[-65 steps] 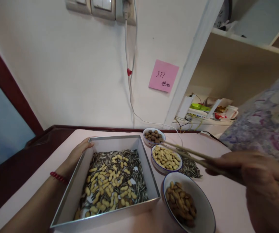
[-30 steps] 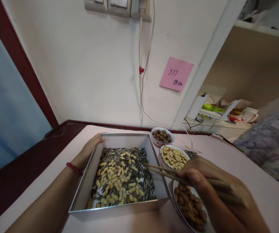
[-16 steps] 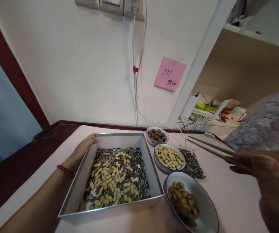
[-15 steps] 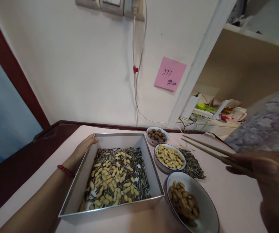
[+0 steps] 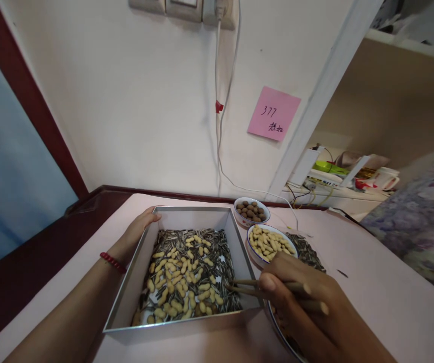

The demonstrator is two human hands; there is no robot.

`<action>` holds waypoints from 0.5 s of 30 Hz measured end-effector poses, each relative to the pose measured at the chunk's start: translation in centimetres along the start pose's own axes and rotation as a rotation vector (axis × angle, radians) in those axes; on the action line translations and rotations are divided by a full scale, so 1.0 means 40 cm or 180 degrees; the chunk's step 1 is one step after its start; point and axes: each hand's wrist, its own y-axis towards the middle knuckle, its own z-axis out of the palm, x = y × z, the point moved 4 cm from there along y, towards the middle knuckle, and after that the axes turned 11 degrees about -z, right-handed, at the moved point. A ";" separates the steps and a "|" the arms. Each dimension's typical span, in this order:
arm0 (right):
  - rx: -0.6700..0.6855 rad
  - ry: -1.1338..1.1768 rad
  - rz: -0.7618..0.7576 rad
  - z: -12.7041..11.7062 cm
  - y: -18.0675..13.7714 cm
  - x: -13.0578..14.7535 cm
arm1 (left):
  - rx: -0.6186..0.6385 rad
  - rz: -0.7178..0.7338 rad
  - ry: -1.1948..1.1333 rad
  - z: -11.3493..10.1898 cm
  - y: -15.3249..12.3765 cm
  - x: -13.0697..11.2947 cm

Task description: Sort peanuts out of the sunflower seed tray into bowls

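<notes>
My left hand (image 5: pixel 140 233) grips the far left corner of a shallow square box (image 5: pixel 179 326). Inside lie striped sunflower seeds (image 5: pixel 227 257) and, on top of them, many unshelled peanuts (image 5: pixel 181 277). My right hand (image 5: pixel 303 302) is closed round a pair of wooden chopsticks (image 5: pixel 249 288), whose tips reach over the box's right wall down to the sunflower seeds. Whether the tips pinch a seed I cannot tell. Under that hand a bowl (image 5: pixel 277 330) is mostly hidden. Beyond it stands a bowl of peanuts (image 5: pixel 267 243), partly covered by my knuckles.
A small bowl of round brown nuts (image 5: pixel 250 212) stands at the back near the wall. A pile of sunflower seeds (image 5: pixel 307 252) lies right of the peanut bowl, and a single dark seed (image 5: pixel 342 274) farther right. A white cable (image 5: pixel 254 190) runs down onto the table. Floral cloth (image 5: pixel 421 227) shows at right.
My right hand has swung left with the chopsticks from the right side to the box, and their tips are now inside it. My left hand still holds the box.
</notes>
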 end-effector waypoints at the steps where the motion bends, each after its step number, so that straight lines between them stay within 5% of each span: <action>1: 0.0028 0.0001 0.0036 0.007 0.000 -0.007 | 0.0008 0.0002 -0.0003 0.001 -0.002 -0.001; 8: -0.0197 -0.0069 -0.0015 0.018 0.013 -0.014 | -0.0034 -0.0073 0.0065 0.002 -0.001 -0.012; 15: -0.0411 0.0015 -0.0046 -0.051 -0.015 0.016 | 0.0007 -0.0155 0.0120 -0.008 0.009 -0.006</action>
